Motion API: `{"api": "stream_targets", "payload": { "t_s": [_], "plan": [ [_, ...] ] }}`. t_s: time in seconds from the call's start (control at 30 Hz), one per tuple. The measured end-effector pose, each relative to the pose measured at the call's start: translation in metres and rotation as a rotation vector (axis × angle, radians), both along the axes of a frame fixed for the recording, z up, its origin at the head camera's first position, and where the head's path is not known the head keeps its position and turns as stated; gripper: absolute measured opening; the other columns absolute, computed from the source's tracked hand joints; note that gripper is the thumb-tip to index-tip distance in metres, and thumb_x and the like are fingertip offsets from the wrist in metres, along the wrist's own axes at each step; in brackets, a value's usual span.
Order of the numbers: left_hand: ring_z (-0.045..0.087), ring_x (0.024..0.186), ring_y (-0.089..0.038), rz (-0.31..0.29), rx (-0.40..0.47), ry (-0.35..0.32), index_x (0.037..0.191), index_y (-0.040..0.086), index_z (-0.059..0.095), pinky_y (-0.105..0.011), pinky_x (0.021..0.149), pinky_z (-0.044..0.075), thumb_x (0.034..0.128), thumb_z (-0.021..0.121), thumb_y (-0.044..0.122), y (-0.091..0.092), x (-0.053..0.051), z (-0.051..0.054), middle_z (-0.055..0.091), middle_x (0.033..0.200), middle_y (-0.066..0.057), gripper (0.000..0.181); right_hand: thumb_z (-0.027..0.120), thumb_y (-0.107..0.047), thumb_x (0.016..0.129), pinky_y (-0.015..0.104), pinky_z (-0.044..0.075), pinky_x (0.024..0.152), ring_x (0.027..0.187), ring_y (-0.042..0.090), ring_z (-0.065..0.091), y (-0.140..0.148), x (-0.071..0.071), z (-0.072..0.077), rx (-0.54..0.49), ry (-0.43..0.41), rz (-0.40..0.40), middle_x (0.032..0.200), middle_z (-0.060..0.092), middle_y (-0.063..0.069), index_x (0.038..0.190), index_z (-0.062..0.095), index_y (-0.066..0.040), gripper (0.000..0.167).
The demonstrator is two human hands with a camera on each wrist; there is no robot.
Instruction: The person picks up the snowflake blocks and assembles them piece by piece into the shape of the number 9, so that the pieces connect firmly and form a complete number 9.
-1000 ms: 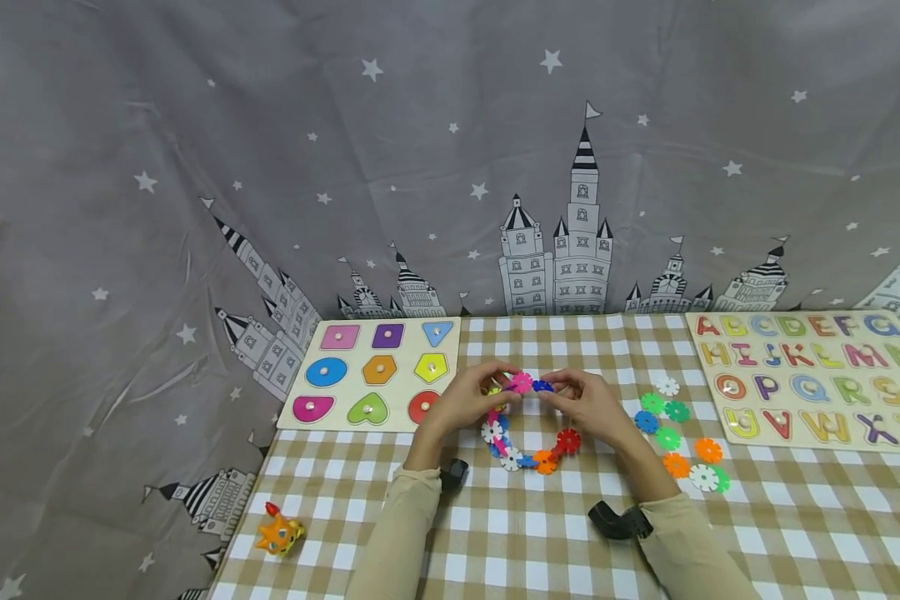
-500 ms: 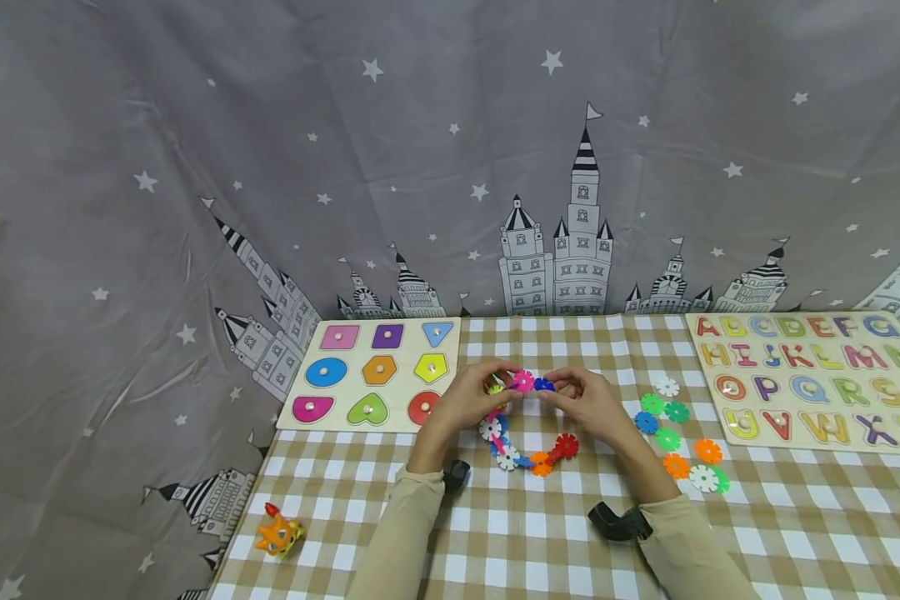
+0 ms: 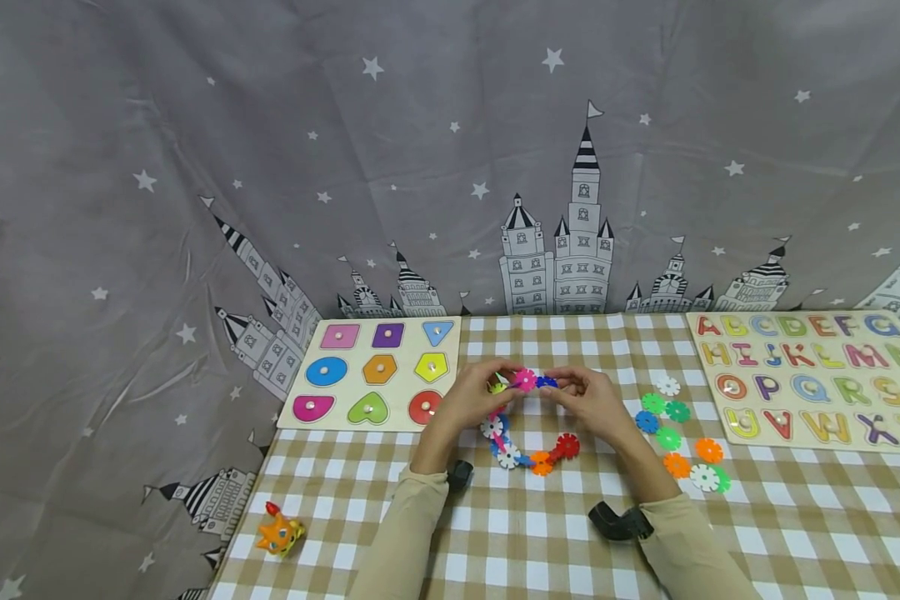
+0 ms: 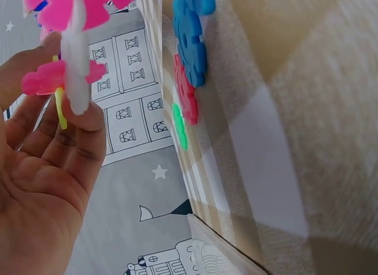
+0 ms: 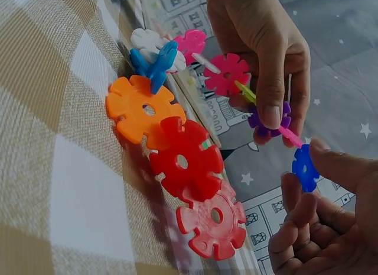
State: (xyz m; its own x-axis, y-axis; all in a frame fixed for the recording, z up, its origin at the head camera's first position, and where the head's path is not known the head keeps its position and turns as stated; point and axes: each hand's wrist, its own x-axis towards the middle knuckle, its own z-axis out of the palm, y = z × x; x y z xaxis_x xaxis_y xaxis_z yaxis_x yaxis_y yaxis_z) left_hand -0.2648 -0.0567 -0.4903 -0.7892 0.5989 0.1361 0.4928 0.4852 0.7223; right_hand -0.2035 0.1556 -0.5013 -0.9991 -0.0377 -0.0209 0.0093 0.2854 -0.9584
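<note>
A curved chain of notched plastic snowflake discs hangs between the two hands in the head view, with an orange disc [image 3: 542, 464] low on it and red discs [image 3: 567, 446] at its free end. My left hand [image 3: 465, 402] pinches a purple disc [image 5: 255, 121] of the chain between thumb and fingers. Beside that sits a pink disc [image 3: 525, 380], seen edge-on in the right wrist view. Thumb and fingers of my right hand [image 3: 591, 404] hold a dark blue disc [image 5: 305, 168], which meets the pink disc's edge. How deeply their slots interlock cannot be told.
Loose snowflake discs [image 3: 668, 439] in several colours lie right of the right hand. A shape puzzle board [image 3: 354, 398] is at back left, an alphabet board [image 3: 708, 333] at back right. An orange toy figure [image 3: 279, 533] stands front left on the checked cloth [image 3: 525, 533].
The pink and dark blue discs have shifted very slightly to the right and up with my fingers. The chain's lower part has swung a little. Both hands keep their pinch.
</note>
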Motion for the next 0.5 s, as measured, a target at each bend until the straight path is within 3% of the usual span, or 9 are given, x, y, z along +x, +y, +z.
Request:
{"api": "stream_targets", "payload": {
  "t_s": [0.27, 0.5],
  "plan": [
    [0.062, 0.087, -0.016, -0.002, 0.047, 0.001, 0.126, 0.009, 0.064, -0.024, 0.079, 0.052, 0.0871, 0.075, 0.022, 0.0004, 0.0009, -0.0010, 0.072, 0.108, -0.006, 0.042, 0.073, -0.022, 0.089, 0.021, 0.042, 0.054, 0.066, 0.008, 0.051, 0.0005, 0.0001, 0.0017, -0.018, -0.015, -0.029, 0.091, 0.066, 0.013, 0.117, 0.063, 0.004, 0.040],
    [0.063, 0.088, -0.015, -0.089, 0.069, -0.008, 0.130, 0.008, 0.061, -0.022, 0.076, 0.052, 0.0869, 0.074, 0.016, -0.0037, 0.0002, -0.0029, 0.071, 0.112, -0.010, 0.046, 0.075, -0.022, 0.088, 0.021, 0.045, 0.055, 0.065, 0.008, 0.052, 0.0018, -0.0004, -0.0027, -0.047, -0.016, -0.039, 0.088, 0.064, 0.012, 0.114, 0.062, 0.005, 0.040]
  ]
}}
